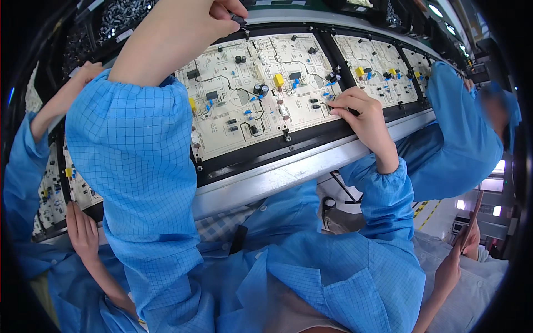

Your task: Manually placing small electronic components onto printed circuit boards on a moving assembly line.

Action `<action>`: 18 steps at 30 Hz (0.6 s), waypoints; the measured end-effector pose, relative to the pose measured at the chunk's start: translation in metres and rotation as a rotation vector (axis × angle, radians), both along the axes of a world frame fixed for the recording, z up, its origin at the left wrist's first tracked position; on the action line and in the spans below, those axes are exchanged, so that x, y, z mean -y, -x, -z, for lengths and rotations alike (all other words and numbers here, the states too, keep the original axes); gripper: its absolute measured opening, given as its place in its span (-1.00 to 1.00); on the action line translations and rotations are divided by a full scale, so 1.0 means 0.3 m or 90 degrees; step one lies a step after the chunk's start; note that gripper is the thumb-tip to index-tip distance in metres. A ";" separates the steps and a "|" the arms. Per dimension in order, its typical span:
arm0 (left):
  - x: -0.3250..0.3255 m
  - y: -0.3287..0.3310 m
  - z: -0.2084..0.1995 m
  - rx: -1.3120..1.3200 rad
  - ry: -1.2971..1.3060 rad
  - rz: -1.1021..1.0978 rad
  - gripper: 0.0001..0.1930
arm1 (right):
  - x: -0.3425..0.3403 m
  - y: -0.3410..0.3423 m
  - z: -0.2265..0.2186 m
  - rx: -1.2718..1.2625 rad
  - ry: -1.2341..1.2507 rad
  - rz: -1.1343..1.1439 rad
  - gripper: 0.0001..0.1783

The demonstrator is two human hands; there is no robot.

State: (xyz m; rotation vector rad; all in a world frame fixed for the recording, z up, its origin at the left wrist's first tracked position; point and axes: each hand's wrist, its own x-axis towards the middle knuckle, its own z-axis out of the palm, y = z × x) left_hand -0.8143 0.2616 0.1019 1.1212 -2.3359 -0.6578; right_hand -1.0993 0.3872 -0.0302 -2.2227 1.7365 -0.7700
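Left hand [191, 26]: fingertips clamped on small black part [239, 21], near far edge of black frame [244, 157]; | cream circuit board [291, 97]: lying in that frame, between the hands; | right hand [363, 114]: fingertips bunched at board's near right; cannot tell whether they grip anything

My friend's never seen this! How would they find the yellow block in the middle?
Find the long silver rail, then the pale circuit panel above it, where the right hand reaches in. Up and left of that hand's fingers is the yellow block. Its bright yellow stands out from the black part right beside it.
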 end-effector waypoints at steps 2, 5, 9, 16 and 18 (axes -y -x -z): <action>0.041 -0.027 0.037 0.014 0.005 -0.007 -0.80 | 0.002 -0.009 -0.002 0.009 0.015 -0.007 -0.78; 0.111 -0.038 0.161 -0.006 0.151 0.099 -0.80 | 0.001 -0.009 -0.001 0.019 0.004 0.008 -0.79; 0.097 -0.017 0.169 -0.015 0.097 0.072 -0.80 | 0.017 -0.016 -0.026 0.044 -0.043 -0.002 -0.83; 0.020 0.036 0.239 -0.003 0.152 0.061 -0.85 | 0.087 -0.074 -0.247 -0.172 -0.076 -0.103 -0.80; -0.075 0.053 0.190 0.102 0.095 -0.015 -0.87 | 0.192 -0.139 -0.320 -0.180 0.039 -0.129 -0.80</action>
